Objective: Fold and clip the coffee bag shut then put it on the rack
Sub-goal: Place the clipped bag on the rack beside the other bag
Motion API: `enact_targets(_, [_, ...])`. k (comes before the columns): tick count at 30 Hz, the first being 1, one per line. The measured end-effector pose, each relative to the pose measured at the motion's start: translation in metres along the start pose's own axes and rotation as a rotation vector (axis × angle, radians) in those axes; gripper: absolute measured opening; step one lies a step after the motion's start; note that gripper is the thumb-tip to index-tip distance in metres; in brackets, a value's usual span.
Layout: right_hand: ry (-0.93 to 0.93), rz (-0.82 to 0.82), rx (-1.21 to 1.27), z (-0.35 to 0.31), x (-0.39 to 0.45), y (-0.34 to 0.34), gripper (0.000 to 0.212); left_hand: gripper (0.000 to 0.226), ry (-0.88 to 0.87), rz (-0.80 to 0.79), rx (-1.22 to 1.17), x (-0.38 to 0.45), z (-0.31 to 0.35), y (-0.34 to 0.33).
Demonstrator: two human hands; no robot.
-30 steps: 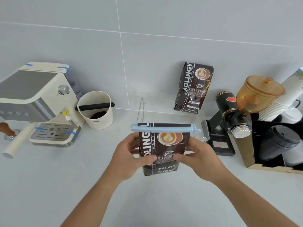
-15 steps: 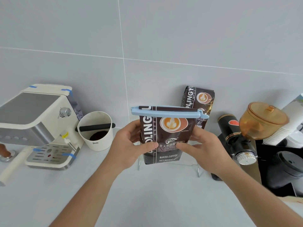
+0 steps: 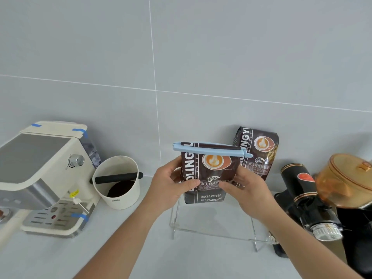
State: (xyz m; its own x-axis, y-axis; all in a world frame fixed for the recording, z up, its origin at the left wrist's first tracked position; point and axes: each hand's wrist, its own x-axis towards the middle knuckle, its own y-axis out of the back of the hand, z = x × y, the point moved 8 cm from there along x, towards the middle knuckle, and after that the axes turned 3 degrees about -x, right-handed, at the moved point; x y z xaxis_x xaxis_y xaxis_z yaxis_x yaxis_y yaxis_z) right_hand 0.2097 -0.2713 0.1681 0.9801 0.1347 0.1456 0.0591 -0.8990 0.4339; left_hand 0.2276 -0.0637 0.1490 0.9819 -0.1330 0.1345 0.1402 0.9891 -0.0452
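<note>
At frame centre, the left hand (image 3: pixel 171 188) and then the right hand (image 3: pixel 248 190) each pinch a side of the dark brown printed coffee bag (image 3: pixel 209 174), which hangs above the clear acrylic rack (image 3: pixel 213 228), apart from it. The bag is upright, long axis vertical, label toward the camera, its folded top sealed by a pale blue plastic clip (image 3: pixel 211 150) running left to right. To finish well, I judge it should be lowered level onto the rack's top, beside the second brown coffee bag (image 3: pixel 259 152) at centre right.

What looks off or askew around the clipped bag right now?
Little stands out. The blue clip spans the coffee bag top slightly tilted, right end lower. Both hands, left hand and right hand, hold it upright over the clear rack. No spills visible.
</note>
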Motion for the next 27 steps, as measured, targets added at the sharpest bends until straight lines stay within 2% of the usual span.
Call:
enact_targets(11, [-0.064, 0.003, 0.041, 0.039, 0.047, -0.014, 0.042, 0.061, 0.045, 0.052, -0.055, 0.044, -0.038, 0.005])
enact_targets(23, [-0.13, 0.045, 0.039, 0.061, 0.045, -0.019, 0.038, 0.063, 0.082, 0.049, 0.023, 0.05, -0.06, 0.002])
enact_targets(27, [-0.117, 0.05, 0.038, 0.061, 0.045, -0.02, 0.039, 0.057, 0.065, 0.154, 0.069, 0.042, -0.062, 0.004])
